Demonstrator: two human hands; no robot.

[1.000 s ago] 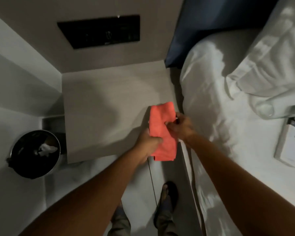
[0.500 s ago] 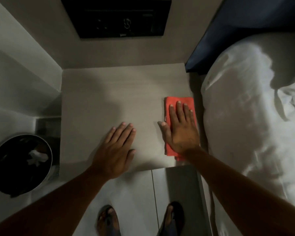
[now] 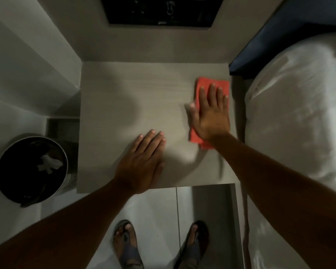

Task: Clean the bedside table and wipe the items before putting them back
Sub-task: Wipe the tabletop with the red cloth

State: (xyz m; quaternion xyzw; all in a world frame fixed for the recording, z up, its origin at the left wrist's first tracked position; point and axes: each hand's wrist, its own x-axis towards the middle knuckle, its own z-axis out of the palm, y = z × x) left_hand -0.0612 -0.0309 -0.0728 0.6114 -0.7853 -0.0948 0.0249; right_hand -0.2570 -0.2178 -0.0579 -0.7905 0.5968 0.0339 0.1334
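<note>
The pale grey bedside table [image 3: 124,90] fills the middle of the head view, with nothing standing on its top. A folded orange cloth [image 3: 202,83] lies along the table's right edge. My right hand [image 3: 211,115] presses flat on the cloth, fingers spread and pointing to the wall. My left hand [image 3: 142,162] rests flat on the bare top near the front edge, palm down, holding nothing. Much of the cloth is hidden under my right palm.
A round black waste bin [image 3: 29,169] with crumpled paper stands on the floor to the left. A bed with white bedding [image 3: 295,113] and a dark blue headboard [image 3: 299,20] borders the table's right side. A black panel [image 3: 159,10] sits on the wall behind. My sandalled feet [image 3: 159,247] stand below.
A second ago both hands held the cloth above the table's front edge. It was then laid flat on the right side, and my right hand has pushed it further back towards the wall.
</note>
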